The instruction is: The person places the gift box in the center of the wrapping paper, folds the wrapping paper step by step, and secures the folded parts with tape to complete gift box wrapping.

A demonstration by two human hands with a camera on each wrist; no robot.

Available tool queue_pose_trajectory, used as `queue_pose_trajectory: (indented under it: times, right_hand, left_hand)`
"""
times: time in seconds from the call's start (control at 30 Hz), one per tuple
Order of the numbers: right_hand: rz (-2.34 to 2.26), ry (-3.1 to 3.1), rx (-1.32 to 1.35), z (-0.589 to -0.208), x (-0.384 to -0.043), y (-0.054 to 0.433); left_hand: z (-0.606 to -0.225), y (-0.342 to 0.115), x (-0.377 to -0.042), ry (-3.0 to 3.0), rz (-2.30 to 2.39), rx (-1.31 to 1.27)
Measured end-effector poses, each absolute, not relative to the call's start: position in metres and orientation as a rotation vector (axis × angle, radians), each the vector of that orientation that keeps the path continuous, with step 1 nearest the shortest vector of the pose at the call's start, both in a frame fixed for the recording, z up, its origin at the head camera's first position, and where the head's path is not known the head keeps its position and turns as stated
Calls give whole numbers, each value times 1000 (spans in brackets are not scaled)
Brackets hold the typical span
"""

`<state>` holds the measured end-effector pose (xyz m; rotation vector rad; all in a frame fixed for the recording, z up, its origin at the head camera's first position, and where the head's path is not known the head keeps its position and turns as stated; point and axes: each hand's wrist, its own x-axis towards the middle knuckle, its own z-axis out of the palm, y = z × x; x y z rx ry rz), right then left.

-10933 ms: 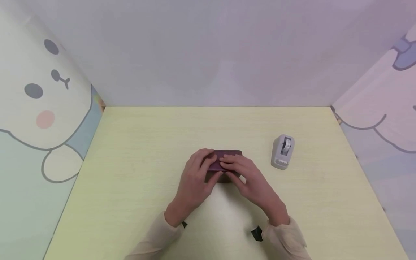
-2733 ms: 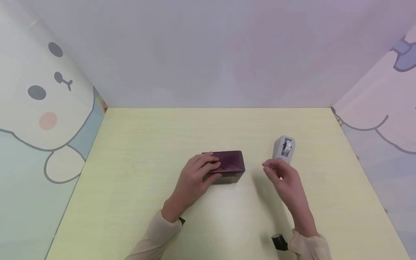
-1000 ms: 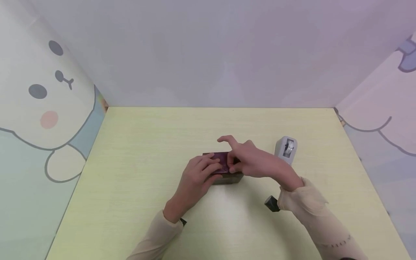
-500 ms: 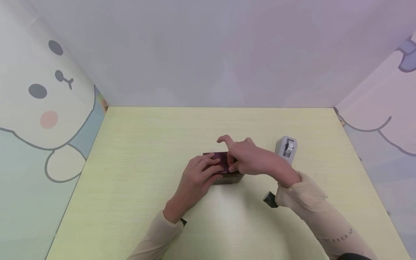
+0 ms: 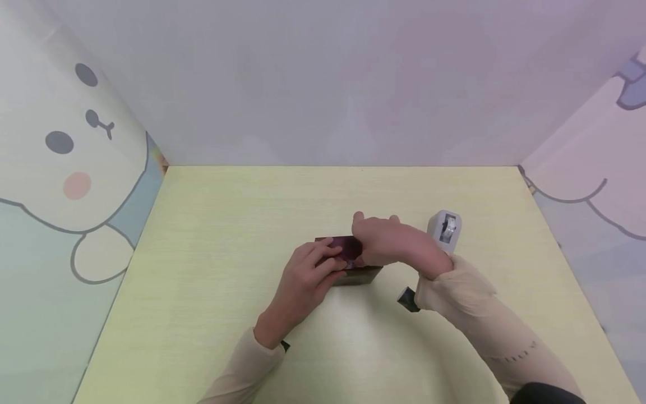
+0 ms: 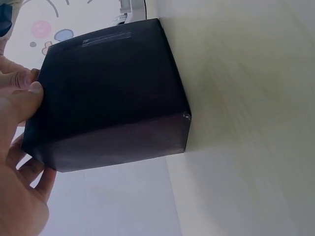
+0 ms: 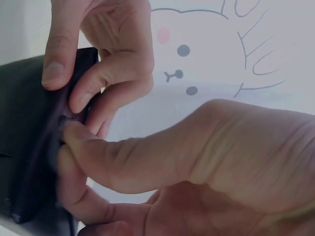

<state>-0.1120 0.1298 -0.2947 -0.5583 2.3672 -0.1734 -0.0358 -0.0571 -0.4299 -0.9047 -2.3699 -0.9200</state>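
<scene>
A box wrapped in dark purple paper (image 5: pixel 355 278) sits on the table in the head view. My left hand (image 5: pixel 301 275) grips its left end, fingers over the top and thumb on the near side. The right hand (image 5: pixel 386 241) bends over the right part of the top. In the right wrist view, its thumb and curled index finger meet at a small shiny bit of clear tape (image 7: pixel 70 118) on the paper, close by the left fingertips. A strip of clear tape (image 6: pixel 107 39) lies flat on the side face in the left wrist view. The right hand hides part of the top.
A grey tape dispenser (image 5: pixel 444 229) with a clear roll stands right of the box, behind the right forearm. The pale wooden table (image 5: pixel 227 213) meets a plain wall at the back. Walls printed with cartoon animals flank both sides.
From beside the dispenser, the right hand has moved left onto the box top. Within the last half second its raised index finger has folded down. The left hand and box stay nearly still.
</scene>
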Motion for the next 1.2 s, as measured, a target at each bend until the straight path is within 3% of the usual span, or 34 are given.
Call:
queue_pose_trajectory:
  times: [0.47,1.2]
  right_hand:
    - [61,2308,-522,-291,-118,105]
    - [30,2313,-529,-296,-119,121]
  left_hand:
    - [-431,-59,-38,-2332,-892,-924]
    - [-428,-59,-37,-2334,-824,-933]
